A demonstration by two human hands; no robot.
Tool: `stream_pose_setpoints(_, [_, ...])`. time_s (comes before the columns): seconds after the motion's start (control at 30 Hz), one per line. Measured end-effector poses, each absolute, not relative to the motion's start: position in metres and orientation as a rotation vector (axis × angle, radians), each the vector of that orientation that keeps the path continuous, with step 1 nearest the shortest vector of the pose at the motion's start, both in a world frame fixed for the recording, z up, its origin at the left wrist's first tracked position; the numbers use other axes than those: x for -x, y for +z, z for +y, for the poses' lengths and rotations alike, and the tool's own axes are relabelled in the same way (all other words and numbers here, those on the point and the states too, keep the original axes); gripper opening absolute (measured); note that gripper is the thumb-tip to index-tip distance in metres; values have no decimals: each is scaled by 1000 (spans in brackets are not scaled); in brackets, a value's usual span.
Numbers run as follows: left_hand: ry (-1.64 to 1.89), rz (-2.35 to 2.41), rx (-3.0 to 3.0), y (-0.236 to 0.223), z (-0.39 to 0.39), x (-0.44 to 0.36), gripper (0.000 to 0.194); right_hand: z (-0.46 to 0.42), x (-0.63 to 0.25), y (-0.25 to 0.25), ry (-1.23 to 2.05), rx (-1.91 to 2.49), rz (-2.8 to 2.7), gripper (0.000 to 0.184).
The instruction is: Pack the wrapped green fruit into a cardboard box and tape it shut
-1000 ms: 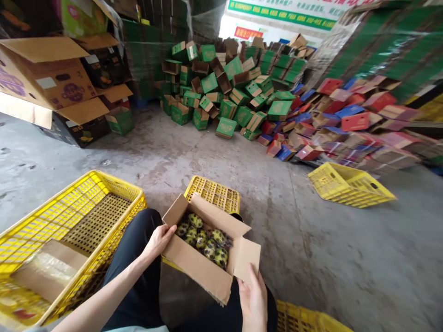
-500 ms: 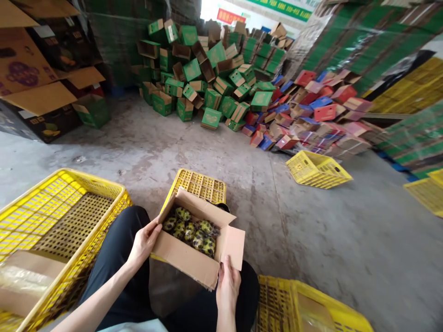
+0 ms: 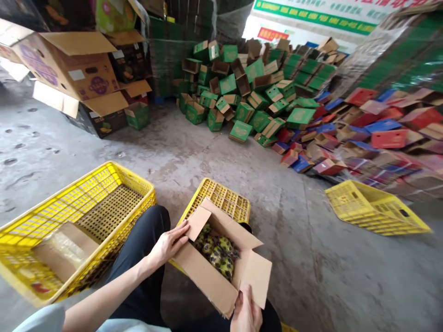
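Observation:
An open cardboard box [image 3: 211,276] tilts above my lap, over an upturned yellow crate. Inside it lie several round yellow-green pieces [image 3: 221,253] with dark spots, seemingly in clear wrapping; their kind is unclear. My left hand [image 3: 169,242] grips the box's left end, fingers on the short left flap [image 3: 198,223], which leans inward over part of the contents. At the near right corner my right hand [image 3: 246,311] holds the box, its thumb against the outspread right flap [image 3: 256,274]. My right hand's other fingers are partly hidden.
A large yellow crate [image 3: 148,196] on my left contains a flat taped cardboard piece [image 3: 67,251]. The upturned yellow crate [image 3: 224,198] stands ahead. Another yellow crate [image 3: 374,212] lies at right. Green boxes [image 3: 240,131] and red-and-blue boxes [image 3: 389,138] are heaped behind; large cartons [image 3: 76,69] stand back left.
The short left flap has swung inward, covering some of the round pieces. My left hand has shifted onto that flap. My right hand stays at the right corner; the view has turned left.

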State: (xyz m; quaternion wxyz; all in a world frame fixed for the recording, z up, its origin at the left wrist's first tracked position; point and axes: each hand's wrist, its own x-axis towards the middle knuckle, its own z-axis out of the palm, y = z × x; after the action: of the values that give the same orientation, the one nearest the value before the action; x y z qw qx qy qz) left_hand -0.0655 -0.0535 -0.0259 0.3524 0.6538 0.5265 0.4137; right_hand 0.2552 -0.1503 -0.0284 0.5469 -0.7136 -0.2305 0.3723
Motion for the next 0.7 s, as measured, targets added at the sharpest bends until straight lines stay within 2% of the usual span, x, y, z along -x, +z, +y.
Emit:
stream_pose_setpoints(0.43, [1041, 1436, -1746, -24, -56, 65, 49, -145, -232, -9, 675, 1986, -563, 63])
stream_pose_setpoints(0.7, [1054, 1434, -1718, -27, -60, 66, 50, -146, -224, -9, 669, 1795, -811, 67])
